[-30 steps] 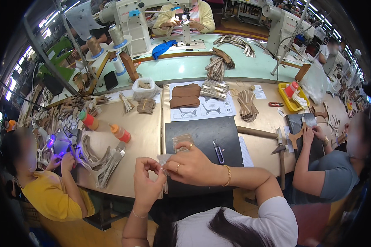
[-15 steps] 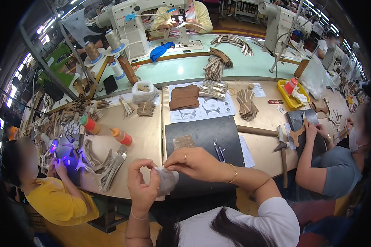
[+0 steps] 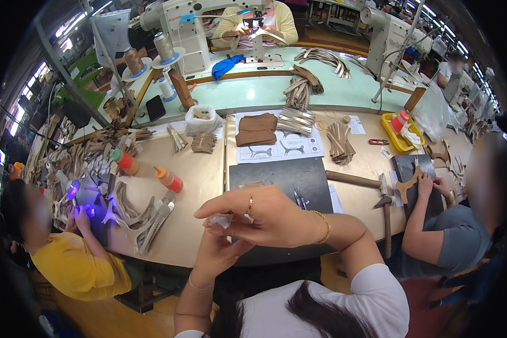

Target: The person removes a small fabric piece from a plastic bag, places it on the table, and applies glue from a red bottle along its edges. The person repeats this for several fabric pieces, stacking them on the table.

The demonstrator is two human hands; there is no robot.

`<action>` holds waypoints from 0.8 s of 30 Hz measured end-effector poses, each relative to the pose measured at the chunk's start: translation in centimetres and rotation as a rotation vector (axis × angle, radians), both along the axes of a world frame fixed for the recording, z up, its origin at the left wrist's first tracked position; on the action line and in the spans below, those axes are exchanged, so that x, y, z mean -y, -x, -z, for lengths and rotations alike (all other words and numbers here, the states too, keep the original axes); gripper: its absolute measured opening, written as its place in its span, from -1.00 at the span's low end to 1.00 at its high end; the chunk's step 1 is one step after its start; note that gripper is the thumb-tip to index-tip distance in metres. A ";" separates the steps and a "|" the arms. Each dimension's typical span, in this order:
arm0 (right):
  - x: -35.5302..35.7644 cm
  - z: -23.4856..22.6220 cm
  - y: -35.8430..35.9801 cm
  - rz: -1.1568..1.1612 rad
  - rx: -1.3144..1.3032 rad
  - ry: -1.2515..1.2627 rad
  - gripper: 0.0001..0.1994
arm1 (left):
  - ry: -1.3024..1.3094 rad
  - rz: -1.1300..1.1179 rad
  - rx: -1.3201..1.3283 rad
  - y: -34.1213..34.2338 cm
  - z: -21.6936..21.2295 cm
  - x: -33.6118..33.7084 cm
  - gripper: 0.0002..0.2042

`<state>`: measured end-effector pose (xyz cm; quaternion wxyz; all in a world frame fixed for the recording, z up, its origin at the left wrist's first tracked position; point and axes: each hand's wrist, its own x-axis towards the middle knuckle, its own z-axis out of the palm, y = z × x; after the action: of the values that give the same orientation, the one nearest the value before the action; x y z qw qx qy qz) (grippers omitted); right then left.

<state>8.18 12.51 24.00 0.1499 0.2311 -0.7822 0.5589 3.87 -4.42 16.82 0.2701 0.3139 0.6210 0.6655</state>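
A crumpled piece of thin whitish plastic (image 3: pixel 221 220) is bunched up between my two hands, raised above the near edge of the table. My right hand (image 3: pixel 273 217) curls over it from above, with more of the pale plastic showing beside the ringed finger. From below, my left hand (image 3: pixel 217 254) grips it at the fingertips, partly hidden behind the right hand. Beneath them is a black work mat (image 3: pixel 287 174). Thread snips (image 3: pixel 300 199) lie on the mat, partly covered by my right hand, and a small stack of tan strips (image 3: pixel 252 183) barely shows above it.
Brown leather pieces (image 3: pixel 256 129) and bundled strips (image 3: pixel 339 143) lie beyond the mat. Two hammers, one with a long wooden handle (image 3: pixel 352 179), are at right. Glue bottles (image 3: pixel 169 179) stand at left. Co-workers sit on both sides; a sewing machine (image 3: pixel 186 39) stands across.
My right hand has swung over the left one and moved up, bunching the plastic that hung between them. The view has shifted slightly.
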 end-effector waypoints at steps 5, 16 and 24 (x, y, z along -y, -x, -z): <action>-1.4 -0.9 0.3 0.037 -0.101 -0.025 -0.64 | 0.017 0.004 0.210 0.7 -0.9 -0.6 -0.40; -2.4 -2.3 -0.3 -0.002 -0.009 0.185 -0.69 | -0.191 -0.355 -0.570 0.7 -2.6 1.2 -0.35; -1.0 -2.7 0.7 -0.056 -0.037 0.143 -0.69 | -0.058 -0.082 -0.659 1.6 -2.0 -2.3 -0.45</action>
<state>7.53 13.56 26.71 0.1651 0.2518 -0.7305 0.6130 2.24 -2.15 18.84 0.0188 0.4946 0.6679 0.5558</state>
